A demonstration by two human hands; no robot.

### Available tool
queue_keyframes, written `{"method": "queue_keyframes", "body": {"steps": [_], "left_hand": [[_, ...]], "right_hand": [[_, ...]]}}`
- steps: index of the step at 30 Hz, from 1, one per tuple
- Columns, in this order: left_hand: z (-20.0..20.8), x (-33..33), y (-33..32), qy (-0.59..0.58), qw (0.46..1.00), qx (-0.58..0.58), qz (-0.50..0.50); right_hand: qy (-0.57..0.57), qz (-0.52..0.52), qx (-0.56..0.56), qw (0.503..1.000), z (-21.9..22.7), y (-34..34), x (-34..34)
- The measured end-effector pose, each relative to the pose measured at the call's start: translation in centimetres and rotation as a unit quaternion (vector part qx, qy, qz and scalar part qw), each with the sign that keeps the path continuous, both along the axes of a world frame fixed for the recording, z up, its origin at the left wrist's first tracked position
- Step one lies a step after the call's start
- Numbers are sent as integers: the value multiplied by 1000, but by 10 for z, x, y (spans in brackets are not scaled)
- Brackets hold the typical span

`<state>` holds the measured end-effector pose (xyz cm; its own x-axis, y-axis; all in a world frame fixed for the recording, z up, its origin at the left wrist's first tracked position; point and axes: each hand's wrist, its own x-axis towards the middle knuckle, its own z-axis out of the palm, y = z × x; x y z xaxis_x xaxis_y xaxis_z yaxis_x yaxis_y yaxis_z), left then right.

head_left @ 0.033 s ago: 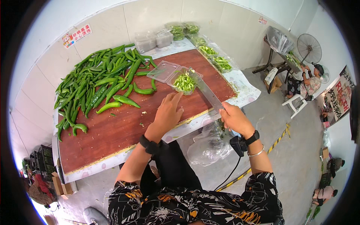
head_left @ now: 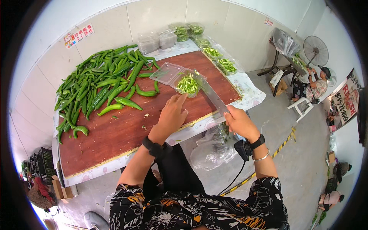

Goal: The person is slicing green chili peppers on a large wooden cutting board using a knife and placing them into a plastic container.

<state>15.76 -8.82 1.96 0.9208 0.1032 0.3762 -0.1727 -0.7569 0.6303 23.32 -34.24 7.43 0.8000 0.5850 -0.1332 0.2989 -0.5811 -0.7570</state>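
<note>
My right hand [head_left: 240, 122] is wrapped round the handle of a wide-bladed kitchen knife [head_left: 211, 94]. The blade slants away to the left, and its far end meets the right side of a clear plastic box [head_left: 179, 81]. Cut green pepper pieces [head_left: 188, 83] fill that box, whose lid [head_left: 167, 73] lies folded back to the left. Just in front of the box is my left hand [head_left: 172, 114], fingers stretched out, fingertips at or close to its near edge. Whole long green peppers [head_left: 101, 82] are heaped at the left of the reddish-brown board [head_left: 111, 142].
Stacked clear boxes [head_left: 148, 43] stand at the back edge, and filled boxes [head_left: 226, 66] line the board's far right. A plastic bag [head_left: 214, 153] hangs below the near edge. Off to the right, a person [head_left: 316, 86] sits near a standing fan [head_left: 316, 49].
</note>
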Motion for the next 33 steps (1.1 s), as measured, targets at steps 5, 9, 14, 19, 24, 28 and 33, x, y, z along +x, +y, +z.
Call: {"method": "queue_keyframes", "body": {"steps": [5, 9, 14, 19, 24, 28, 33], "left_hand": [[-8, 23, -2, 25, 999, 21, -7], [-14, 35, -3, 9, 999, 34, -8], [-5, 41, 4, 47, 999, 12, 24], [-5, 59, 20, -18, 996, 76, 44], [-7, 90, 33, -89, 982, 150, 76], [-16, 117, 42, -68, 980, 161, 95], [-21, 135, 46, -25, 976, 182, 116]], "right_hand": [[-107, 29, -9, 994, -1, -10, -2], [-229, 58, -16, 972, 5, -9, -7], [-259, 24, -88, 962, 6, -5, -6], [-310, 19, -74, 948, 1, 4, 1], [-303, 16, -52, 952, -2, 3, 1], [-270, -12, -20, 963, -1, -6, 0], [-266, -18, 17, 964, 5, -14, -7]]}}
